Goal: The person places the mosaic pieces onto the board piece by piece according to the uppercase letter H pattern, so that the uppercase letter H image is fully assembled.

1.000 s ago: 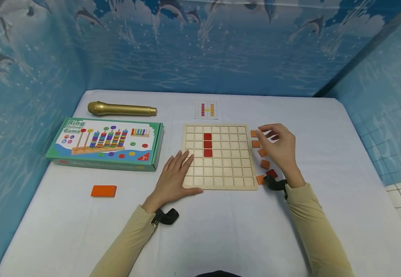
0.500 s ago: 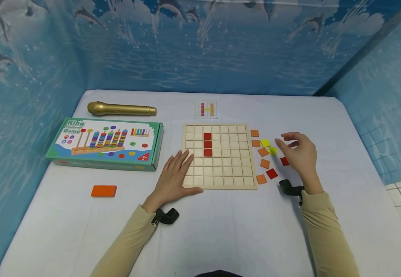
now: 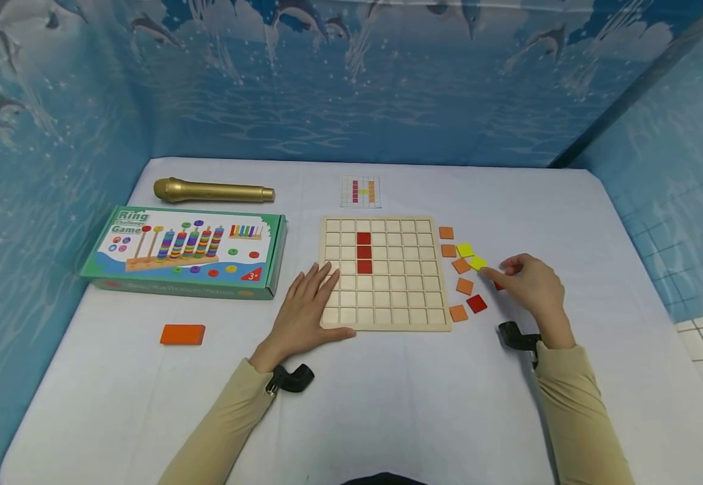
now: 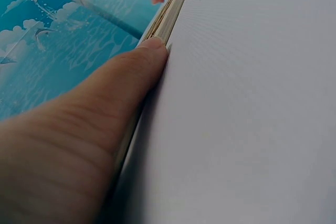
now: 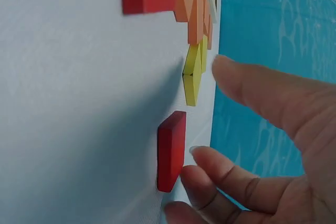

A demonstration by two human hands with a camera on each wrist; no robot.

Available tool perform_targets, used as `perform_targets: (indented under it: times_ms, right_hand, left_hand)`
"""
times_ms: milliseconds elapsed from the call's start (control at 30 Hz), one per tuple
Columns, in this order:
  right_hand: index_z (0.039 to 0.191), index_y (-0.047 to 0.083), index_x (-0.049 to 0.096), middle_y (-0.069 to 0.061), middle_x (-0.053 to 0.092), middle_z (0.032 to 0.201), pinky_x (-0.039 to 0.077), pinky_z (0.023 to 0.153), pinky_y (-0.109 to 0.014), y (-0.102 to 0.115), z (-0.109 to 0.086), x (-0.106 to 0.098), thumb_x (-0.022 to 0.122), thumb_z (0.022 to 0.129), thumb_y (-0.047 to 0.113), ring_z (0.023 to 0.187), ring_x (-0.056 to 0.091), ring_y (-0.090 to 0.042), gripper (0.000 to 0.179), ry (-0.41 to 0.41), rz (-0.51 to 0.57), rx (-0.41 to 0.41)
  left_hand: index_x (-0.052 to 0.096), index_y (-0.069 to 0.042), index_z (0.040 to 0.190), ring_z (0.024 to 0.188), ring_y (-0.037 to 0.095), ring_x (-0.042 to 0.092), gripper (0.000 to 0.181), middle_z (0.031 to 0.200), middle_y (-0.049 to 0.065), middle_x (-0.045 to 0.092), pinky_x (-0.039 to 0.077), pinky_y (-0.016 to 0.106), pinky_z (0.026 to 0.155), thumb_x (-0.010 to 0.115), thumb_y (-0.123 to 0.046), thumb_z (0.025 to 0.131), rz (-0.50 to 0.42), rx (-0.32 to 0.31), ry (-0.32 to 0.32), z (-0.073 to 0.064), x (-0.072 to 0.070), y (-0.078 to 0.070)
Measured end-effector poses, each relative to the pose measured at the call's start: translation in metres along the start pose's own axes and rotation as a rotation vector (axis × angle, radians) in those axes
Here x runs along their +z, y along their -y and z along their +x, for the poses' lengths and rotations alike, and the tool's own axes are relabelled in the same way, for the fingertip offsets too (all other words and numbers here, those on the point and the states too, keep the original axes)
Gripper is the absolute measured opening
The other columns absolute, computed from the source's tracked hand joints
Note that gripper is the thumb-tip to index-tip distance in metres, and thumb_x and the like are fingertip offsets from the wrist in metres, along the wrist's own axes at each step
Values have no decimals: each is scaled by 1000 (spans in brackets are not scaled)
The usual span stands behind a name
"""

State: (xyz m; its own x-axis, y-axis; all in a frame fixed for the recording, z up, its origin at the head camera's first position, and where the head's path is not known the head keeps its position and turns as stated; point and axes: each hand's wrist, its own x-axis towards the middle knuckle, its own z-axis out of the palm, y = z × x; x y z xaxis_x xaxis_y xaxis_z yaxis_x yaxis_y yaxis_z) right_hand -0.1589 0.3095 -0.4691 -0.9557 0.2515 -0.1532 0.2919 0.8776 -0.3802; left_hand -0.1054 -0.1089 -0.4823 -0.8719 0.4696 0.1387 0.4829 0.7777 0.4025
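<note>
A wooden grid board (image 3: pixel 390 303) lies on the table, with three red square tiles (image 3: pixel 364 250) in one column. My left hand (image 3: pixel 302 310) rests spread over its lower left corner; in the left wrist view the thumb (image 4: pixel 126 77) lies along the board's edge. My right hand (image 3: pixel 530 286) hovers right of the board over a loose red tile (image 5: pixel 172 150). Thumb and fingers stand apart, with the fingertips close to that tile in the right wrist view. Two yellow tiles (image 3: pixel 477 263), another red tile (image 3: pixel 476 304) and several orange tiles (image 3: pixel 464 286) lie between board and hand.
Behind the board lies a small pattern card (image 3: pixel 360 192) printed with red, yellow and orange squares. A ring game box (image 3: pixel 187 252), a gold microphone (image 3: pixel 214 191) and an orange block (image 3: pixel 182 335) are at the left. Blue dolphin-print curtains (image 3: pixel 351 101) enclose the white table.
My right hand has moved right and toward me, from the orange tiles beside the board to the outer red tile, uncovering the yellow tiles. My left hand has stayed put.
</note>
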Motion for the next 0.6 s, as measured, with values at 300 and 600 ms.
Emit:
perform_targets:
  times_ms: [300,600]
  right_hand:
    - [106,-5,47,-20,52,90,42,61,-38,38,-33,-32,71,79,48,80,48,-33,64,154,-33,65]
    - [108,-7,50,-25,55,99,44,63,-41,33,-36,-36,71,79,47,84,50,-37,65,170,-59,76]
  left_hand:
    - [24,-10,151,143,24,5,105,155,9,19,1,41,113,64,-68,74,-2,-8,9,0,0,0]
    - [25,-9,151,143,25,6,104,155,10,20,2,41,113,64,-67,74,-3,-1,-1,0,0,0]
